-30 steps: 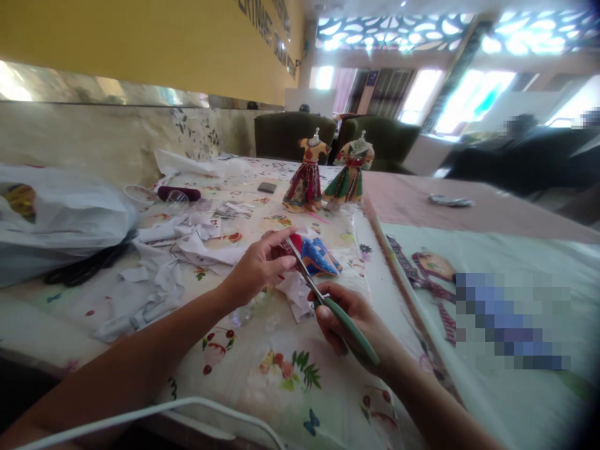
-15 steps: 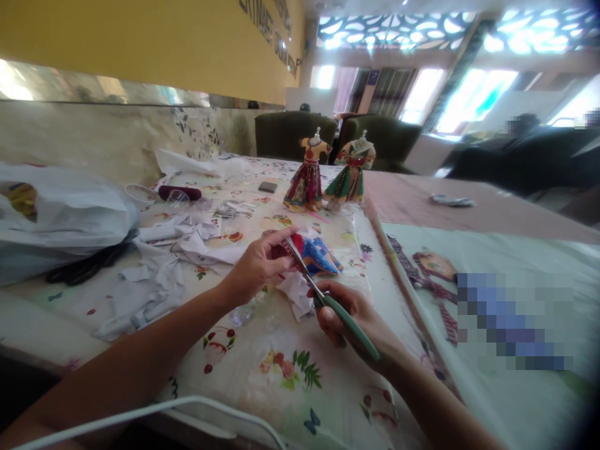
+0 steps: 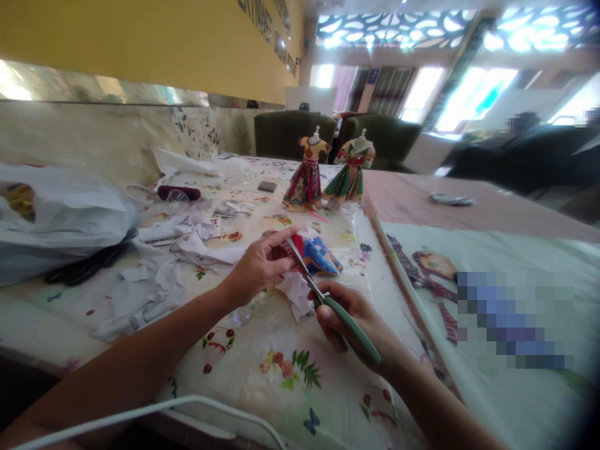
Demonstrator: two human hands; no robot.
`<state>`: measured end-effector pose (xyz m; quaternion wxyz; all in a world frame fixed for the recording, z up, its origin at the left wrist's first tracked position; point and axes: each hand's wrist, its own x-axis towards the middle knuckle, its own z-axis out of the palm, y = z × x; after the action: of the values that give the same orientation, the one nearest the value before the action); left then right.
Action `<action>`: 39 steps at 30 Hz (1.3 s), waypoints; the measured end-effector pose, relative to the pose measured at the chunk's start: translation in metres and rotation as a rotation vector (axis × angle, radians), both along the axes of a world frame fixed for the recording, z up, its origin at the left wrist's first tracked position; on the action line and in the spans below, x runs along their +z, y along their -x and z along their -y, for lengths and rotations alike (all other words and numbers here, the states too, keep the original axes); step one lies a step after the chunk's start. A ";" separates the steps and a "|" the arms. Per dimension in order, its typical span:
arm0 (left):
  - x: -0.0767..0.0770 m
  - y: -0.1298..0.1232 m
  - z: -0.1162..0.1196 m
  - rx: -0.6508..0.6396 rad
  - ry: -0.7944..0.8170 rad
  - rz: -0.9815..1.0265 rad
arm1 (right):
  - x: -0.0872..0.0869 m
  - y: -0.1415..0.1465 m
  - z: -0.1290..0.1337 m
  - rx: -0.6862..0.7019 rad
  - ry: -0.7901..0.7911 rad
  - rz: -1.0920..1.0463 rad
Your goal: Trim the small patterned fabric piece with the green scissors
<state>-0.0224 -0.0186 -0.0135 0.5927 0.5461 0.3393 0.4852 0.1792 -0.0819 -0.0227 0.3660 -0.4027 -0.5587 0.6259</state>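
Note:
My left hand (image 3: 262, 262) pinches a small piece of red patterned fabric (image 3: 285, 247) above the middle of the table. My right hand (image 3: 349, 315) is closed around the green handles of a pair of scissors (image 3: 354, 328). The scissor blades point up and left and lie against the fabric at my left fingertips. Just beyond the blades is blue and red patterned fabric (image 3: 321, 256). A crumpled white scrap (image 3: 296, 295) rests beneath the blades.
Two dressed doll figures, one maroon (image 3: 307, 178) and one green (image 3: 351, 172), stand farther back. White scraps (image 3: 159, 269) and a plastic bag (image 3: 70, 212) lie left. Patterned strips (image 3: 422, 275) lie right. A white cable (image 3: 187, 400) crosses the near edge.

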 end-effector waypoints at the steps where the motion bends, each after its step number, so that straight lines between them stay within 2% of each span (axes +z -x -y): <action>1: 0.000 0.000 0.000 0.001 0.001 0.004 | 0.000 0.000 0.000 0.000 0.001 0.001; 11: 0.001 0.001 0.000 0.029 -0.010 0.004 | 0.003 0.002 0.002 -0.020 0.034 0.004; 21: 0.006 0.000 0.001 0.001 0.007 0.018 | -0.001 -0.003 -0.001 -0.002 -0.035 0.008; 26: 0.003 0.000 0.001 -0.027 -0.011 0.018 | -0.003 -0.004 -0.002 0.017 -0.050 0.021; 39: 0.002 0.000 0.002 -0.020 0.016 -0.003 | 0.002 -0.001 -0.001 0.008 0.025 -0.016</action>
<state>-0.0224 -0.0209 -0.0111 0.6014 0.5453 0.3384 0.4757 0.1807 -0.0813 -0.0208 0.3628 -0.4000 -0.5495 0.6375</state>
